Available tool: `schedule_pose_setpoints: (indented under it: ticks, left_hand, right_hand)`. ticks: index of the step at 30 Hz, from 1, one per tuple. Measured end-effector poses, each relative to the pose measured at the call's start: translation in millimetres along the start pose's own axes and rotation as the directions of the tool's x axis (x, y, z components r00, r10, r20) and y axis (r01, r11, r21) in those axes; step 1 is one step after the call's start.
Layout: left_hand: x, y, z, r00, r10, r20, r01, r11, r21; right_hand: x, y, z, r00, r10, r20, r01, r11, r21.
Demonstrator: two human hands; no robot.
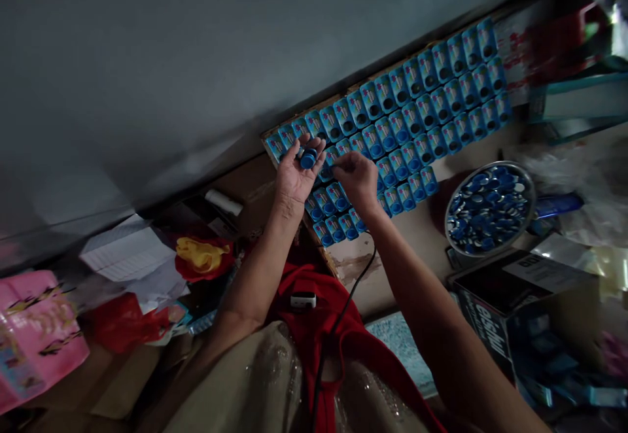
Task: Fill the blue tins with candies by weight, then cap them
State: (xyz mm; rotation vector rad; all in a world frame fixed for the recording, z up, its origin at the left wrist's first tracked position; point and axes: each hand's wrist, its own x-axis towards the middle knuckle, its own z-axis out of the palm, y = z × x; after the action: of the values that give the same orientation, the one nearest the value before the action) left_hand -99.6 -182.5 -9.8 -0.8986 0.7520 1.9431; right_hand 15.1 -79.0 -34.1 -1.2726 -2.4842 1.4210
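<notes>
My left hand [293, 181] is turned palm up, fingers curled around a few small blue round pieces [308, 157] that look like lids or little tins. Close beside it, my right hand [359, 181] hangs over the rows with thumb and fingers pinched together; whatever is between the fingertips is hidden. Under both hands lie several rows of small blue printed packs [385, 133], each with a round recess at one end. Some recesses look dark, while others show bright blue discs. My hands cover part of the rows.
On the right stands a round metal bowl [490, 207] full of blue and silver round pieces. An open carton [527, 282] with blue packs sits below it. A dark cable [362, 275] runs over my lap. Paper stacks [130, 250] and a pink package [39, 335] lie left.
</notes>
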Motion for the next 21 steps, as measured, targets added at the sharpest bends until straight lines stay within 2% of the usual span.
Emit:
schedule_pose_setpoints:
  ticks: [2, 4, 8, 11, 14, 19, 21]
  left_hand:
    - [-2, 7, -2.4, 1.0, -0.002, -0.003, 0.002, 1.0, 0.012]
    - [-4, 13, -6.4, 1.0, -0.006, -0.013, 0.006, 0.999, 0.032]
    - [-5, 18, -17.1, 0.999, -0.036, -0.022, 0.038, 0.996, 0.08]
    - [-2, 18, -24.1, 0.999, -0.052, -0.009, 0.052, 0.995, 0.088]
    - [1, 18, -27.0, 0.998, -0.059, 0.005, 0.058, 0.994, 0.096]
    - [-4, 19, -26.7, 0.998, -0.06, 0.012, 0.059, 0.992, 0.115]
    - [-6, 19, -28.3, 0.997, -0.069, 0.023, 0.066, 0.991, 0.12]
  right_hand:
    - [0, -3, -3, 0.998, -0.055, 0.007, 0.055, 0.964, -0.262]
    - [-1, -10, -1, 0.994, -0.073, 0.081, 0.101, 0.893, -0.438]
    - [7, -22, 7, 0.99, -0.016, 0.142, 0.098, 0.796, -0.598]
    - [24, -23, 10, 0.988, 0.081, 0.13, 0.019, 0.775, -0.632]
    - [37, -24, 8, 0.988, 0.114, 0.108, -0.02, 0.771, -0.636]
    - [23, -35, -4, 0.993, 0.059, 0.107, 0.011, 0.83, -0.557]
    - [13, -42, -8, 0.996, -0.025, 0.09, 0.064, 0.886, -0.459]
